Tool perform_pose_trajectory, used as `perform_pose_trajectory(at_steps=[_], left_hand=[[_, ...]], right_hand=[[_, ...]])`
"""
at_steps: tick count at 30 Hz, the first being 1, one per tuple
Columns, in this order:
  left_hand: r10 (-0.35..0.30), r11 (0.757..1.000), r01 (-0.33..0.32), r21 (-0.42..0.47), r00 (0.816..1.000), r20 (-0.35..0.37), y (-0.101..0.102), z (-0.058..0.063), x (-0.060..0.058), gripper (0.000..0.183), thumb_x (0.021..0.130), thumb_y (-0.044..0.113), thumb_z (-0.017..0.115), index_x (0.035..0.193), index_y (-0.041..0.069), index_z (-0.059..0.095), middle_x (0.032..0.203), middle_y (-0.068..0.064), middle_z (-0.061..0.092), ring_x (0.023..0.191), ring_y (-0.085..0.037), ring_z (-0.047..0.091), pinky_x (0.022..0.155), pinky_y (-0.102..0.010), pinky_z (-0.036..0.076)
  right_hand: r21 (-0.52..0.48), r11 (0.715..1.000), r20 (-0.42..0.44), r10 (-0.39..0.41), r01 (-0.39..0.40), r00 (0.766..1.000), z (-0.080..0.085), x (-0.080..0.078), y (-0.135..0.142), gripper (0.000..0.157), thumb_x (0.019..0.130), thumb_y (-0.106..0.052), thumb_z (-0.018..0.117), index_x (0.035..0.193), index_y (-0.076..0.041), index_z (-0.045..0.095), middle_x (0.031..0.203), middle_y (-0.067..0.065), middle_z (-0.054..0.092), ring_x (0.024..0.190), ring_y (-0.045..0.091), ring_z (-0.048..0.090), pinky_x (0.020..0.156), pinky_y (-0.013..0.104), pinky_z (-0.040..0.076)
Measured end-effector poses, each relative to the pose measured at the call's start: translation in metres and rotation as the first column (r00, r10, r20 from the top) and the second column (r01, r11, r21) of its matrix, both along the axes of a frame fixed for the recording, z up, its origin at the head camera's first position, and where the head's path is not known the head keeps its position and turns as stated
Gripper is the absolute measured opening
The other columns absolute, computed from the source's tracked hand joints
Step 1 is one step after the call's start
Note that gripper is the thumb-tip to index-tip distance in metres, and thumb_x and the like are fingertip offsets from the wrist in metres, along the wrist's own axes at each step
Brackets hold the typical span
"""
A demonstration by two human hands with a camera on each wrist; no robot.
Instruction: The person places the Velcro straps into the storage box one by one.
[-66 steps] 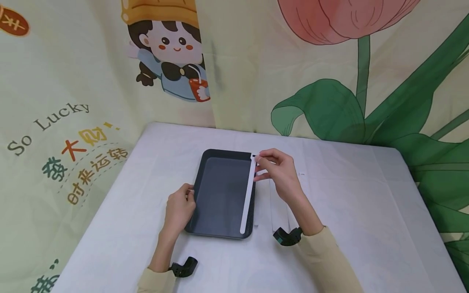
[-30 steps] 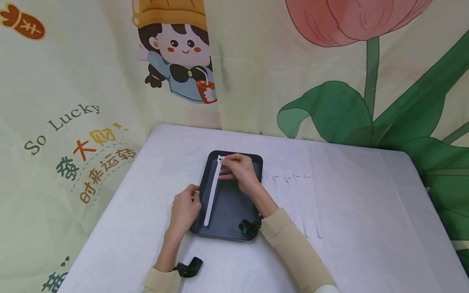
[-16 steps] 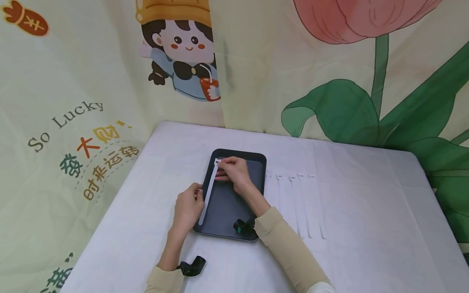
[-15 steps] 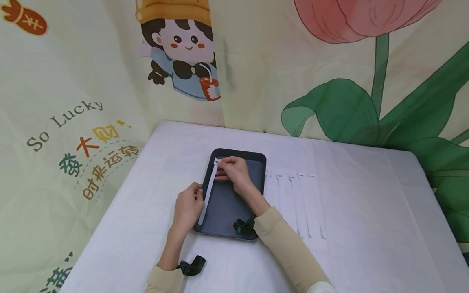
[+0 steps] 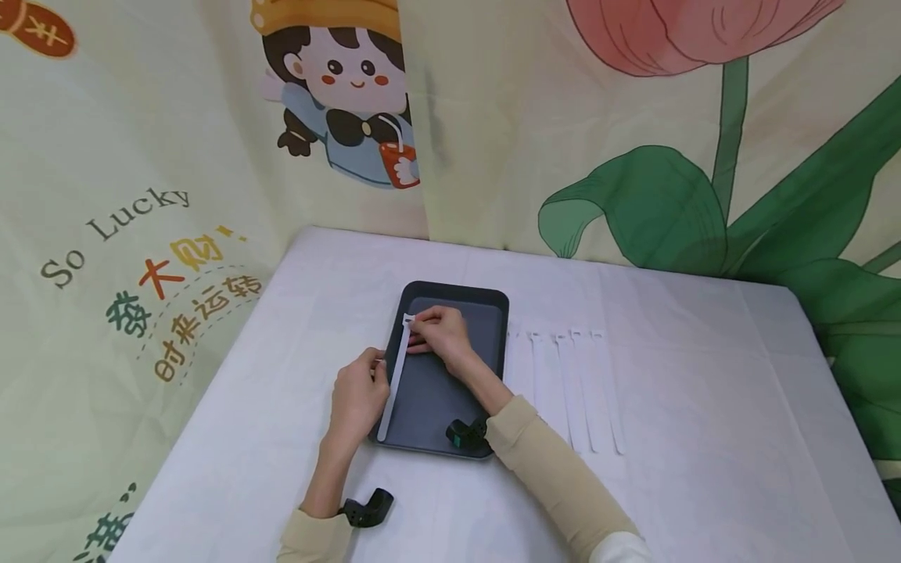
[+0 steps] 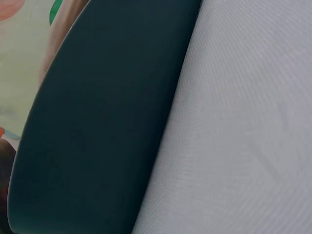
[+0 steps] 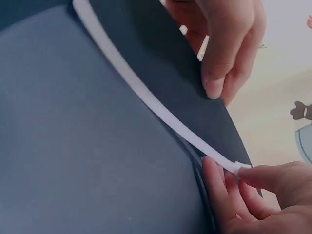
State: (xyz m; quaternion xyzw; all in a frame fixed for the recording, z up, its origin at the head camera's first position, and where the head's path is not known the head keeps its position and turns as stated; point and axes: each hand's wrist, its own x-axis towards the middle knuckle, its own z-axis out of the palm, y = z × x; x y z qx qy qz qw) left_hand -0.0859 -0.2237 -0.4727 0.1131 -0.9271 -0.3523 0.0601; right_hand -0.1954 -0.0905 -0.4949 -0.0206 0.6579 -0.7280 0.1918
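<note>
A dark grey rectangular tray (image 5: 450, 399) lies on the table. At its left wall my left hand (image 5: 360, 397) grips the rim; the right wrist view shows the thumb (image 7: 213, 87) over the edge. My right hand (image 5: 445, 336) pinches the slotted head of a white strap (image 5: 396, 383), which looks like a hook-and-loop cable tie. The strap runs lengthwise along the inside of the tray's left wall, its rounded tail near the front left corner. In the left wrist view the tray's outer wall (image 6: 107, 117) fills much of the picture, and the left fingers are mostly hidden.
Several more white straps (image 5: 566, 391) lie side by side on the white tablecloth (image 5: 704, 407), just right of the tray. Behind the table hangs a printed cloth backdrop (image 5: 479, 156). Black cameras (image 5: 369, 508) sit on both wrists.
My right hand has carried the strap from the tray's right side across to its left wall, then drawn it slightly toward the front. The left hand has stayed at the rim.
</note>
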Motion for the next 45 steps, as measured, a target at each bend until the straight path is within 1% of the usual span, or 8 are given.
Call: perform_pose_trajectory(at_steps=[4, 7, 14, 23, 32, 38, 40, 45], left_hand=[[0.010, 1.000, -0.010, 0.000, 1.000, 0.006, 0.000, 0.001, -0.001, 0.027, 0.100, 0.003, 0.053, 0.121, -0.006, 0.067, 0.103, -0.023, 0.075, 0.086, -0.033, 0.073, 0.068, -0.046, 0.056], [0.008, 1.000, -0.008, 0.004, 1.000, 0.008, 0.000, 0.002, -0.002, 0.027, 0.101, 0.003, 0.053, 0.122, -0.006, 0.067, 0.103, -0.023, 0.075, 0.085, -0.032, 0.073, 0.068, -0.045, 0.056], [0.001, 1.000, -0.001, 0.006, 1.000, 0.013, 0.001, 0.004, -0.003, 0.027, 0.101, 0.004, 0.054, 0.123, -0.005, 0.067, 0.103, -0.023, 0.075, 0.085, -0.031, 0.073, 0.068, -0.044, 0.056], [-0.008, 1.000, 0.007, 0.020, 1.000, 0.022, 0.004, 0.004, -0.004, 0.027, 0.101, 0.003, 0.053, 0.123, -0.007, 0.067, 0.103, -0.024, 0.075, 0.084, -0.031, 0.072, 0.067, -0.043, 0.055], [0.005, 1.000, -0.005, 0.012, 0.999, 0.044, 0.003, 0.004, -0.002, 0.028, 0.102, 0.004, 0.053, 0.124, -0.008, 0.066, 0.105, -0.025, 0.074, 0.084, -0.031, 0.071, 0.066, -0.039, 0.055], [0.001, 1.000, -0.001, 0.004, 0.999, 0.035, 0.002, 0.003, -0.001, 0.028, 0.101, 0.003, 0.053, 0.123, -0.008, 0.066, 0.102, -0.024, 0.074, 0.079, -0.030, 0.070, 0.061, -0.034, 0.051], [-0.001, 1.000, 0.001, 0.004, 1.000, 0.031, 0.001, 0.003, 0.000, 0.028, 0.101, 0.003, 0.053, 0.122, -0.008, 0.067, 0.101, -0.024, 0.074, 0.078, -0.030, 0.070, 0.060, -0.034, 0.051], [0.000, 1.000, 0.000, -0.002, 1.000, 0.028, 0.000, 0.004, 0.000, 0.028, 0.101, 0.003, 0.053, 0.122, -0.008, 0.067, 0.101, -0.024, 0.075, 0.079, -0.029, 0.070, 0.061, -0.035, 0.052]], right_hand=[[0.103, 0.994, -0.136, 0.045, -0.031, 0.990, -0.001, 0.000, -0.003, 0.014, 0.095, 0.000, 0.068, 0.107, 0.008, 0.069, 0.097, 0.027, 0.074, 0.082, 0.036, 0.077, 0.067, 0.037, 0.062], [0.178, 0.983, -0.215, 0.073, -0.034, 0.974, -0.001, 0.000, -0.005, 0.011, 0.095, 0.000, 0.068, 0.104, 0.007, 0.070, 0.092, 0.024, 0.074, 0.078, 0.032, 0.076, 0.064, 0.033, 0.062], [0.208, 0.978, -0.251, 0.085, -0.032, 0.964, -0.001, 0.001, -0.004, 0.011, 0.095, 0.001, 0.069, 0.104, 0.007, 0.069, 0.091, 0.022, 0.073, 0.076, 0.030, 0.076, 0.062, 0.030, 0.061], [0.283, 0.959, -0.309, 0.107, -0.016, 0.945, -0.001, 0.002, -0.002, 0.026, 0.095, -0.001, 0.069, 0.120, 0.006, 0.067, 0.104, 0.019, 0.072, 0.081, 0.023, 0.075, 0.059, 0.026, 0.060], [0.279, 0.960, -0.359, 0.073, 0.032, 0.931, -0.001, 0.003, 0.000, 0.026, 0.097, -0.005, 0.069, 0.121, 0.004, 0.069, 0.111, 0.019, 0.072, 0.083, 0.024, 0.075, 0.062, 0.024, 0.059], [0.232, 0.970, -0.368, 0.025, 0.066, 0.929, 0.010, 0.006, 0.006, 0.025, 0.097, -0.006, 0.070, 0.120, 0.003, 0.070, 0.112, 0.018, 0.073, 0.086, 0.032, 0.075, 0.065, 0.025, 0.059], [0.215, 0.974, -0.369, 0.019, 0.065, 0.929, 0.017, 0.009, 0.009, 0.024, 0.097, -0.008, 0.069, 0.119, 0.002, 0.071, 0.112, 0.017, 0.073, 0.088, 0.034, 0.075, 0.067, 0.027, 0.060], [0.164, 0.985, -0.379, 0.011, 0.055, 0.925, 0.034, 0.017, 0.018, 0.021, 0.098, -0.009, 0.068, 0.117, 0.001, 0.072, 0.110, 0.016, 0.074, 0.090, 0.040, 0.074, 0.073, 0.041, 0.062]])
